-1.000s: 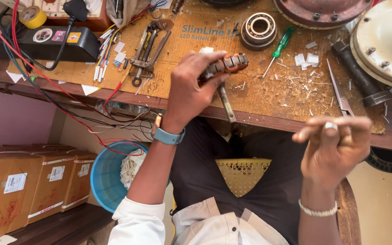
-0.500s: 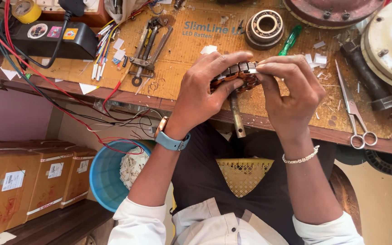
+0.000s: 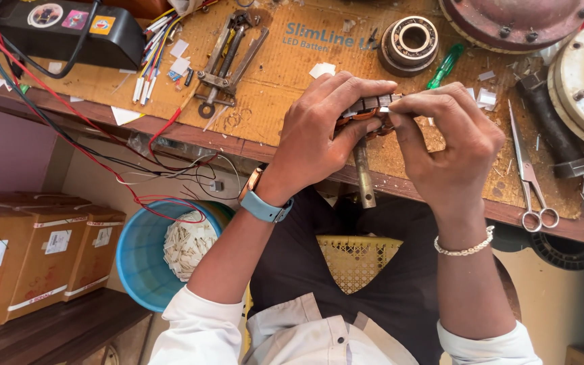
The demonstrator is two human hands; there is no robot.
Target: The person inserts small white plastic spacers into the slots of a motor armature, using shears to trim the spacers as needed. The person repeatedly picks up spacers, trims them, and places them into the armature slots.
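Since the earlier frame the right hand [image 3: 444,138] has closed in from lower right to meet the left hand [image 3: 322,132] at upper centre, both sets of fingers now pinched around the small motor armature [image 3: 366,111], its shaft [image 3: 363,172] hanging down over the workbench [image 3: 265,88] edge.

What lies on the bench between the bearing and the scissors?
In the head view, a green screwdriver and white paper scraps lie between the bearing and the scissors.

On the counter [image 3: 272,108], the bearing [image 3: 410,42] lies at twelve o'clock from the hands, scissors [image 3: 530,176] at three, puller [image 3: 228,57] at ten.
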